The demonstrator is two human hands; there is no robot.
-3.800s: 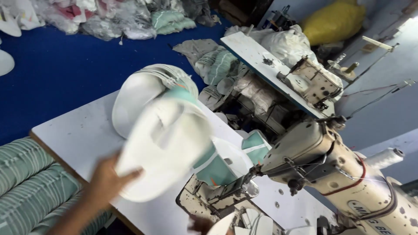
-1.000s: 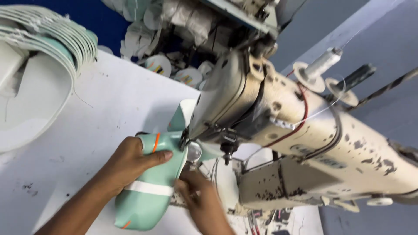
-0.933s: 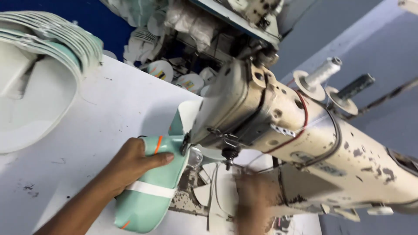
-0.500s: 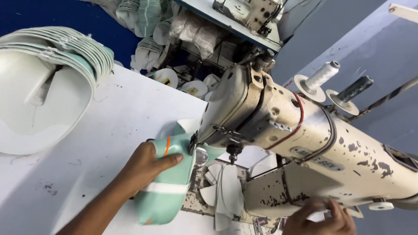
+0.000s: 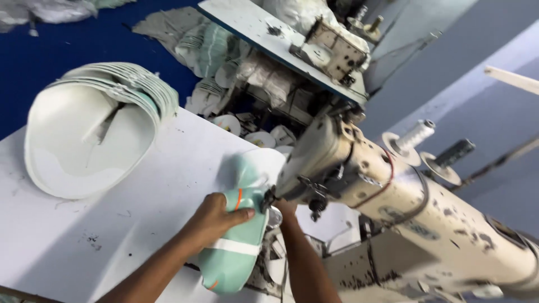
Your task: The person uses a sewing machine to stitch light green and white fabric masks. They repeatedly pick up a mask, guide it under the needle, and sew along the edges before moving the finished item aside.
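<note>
Stack of white curved cap pieces [image 5: 92,137] well left of the hands on the white worktop [image 5: 112,224], heaped pale fabric [image 5: 224,50] beyond them, second sewing machine [image 5: 331,47] farther back, thread spool [image 5: 412,134] up to their right

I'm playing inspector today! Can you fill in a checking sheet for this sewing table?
Surface: white worktable, marked with dark specks.
Job's things: mint-green fabric piece with white band, under the head of the cream sewing machine.
Clutter: stack of white and green curved pieces.
Hands: left hand presses the fabric; right hand by the needle, mostly hidden.
Cables: nothing seen.
Surroundings: fabric heaps, second machine, blue floor.
</note>
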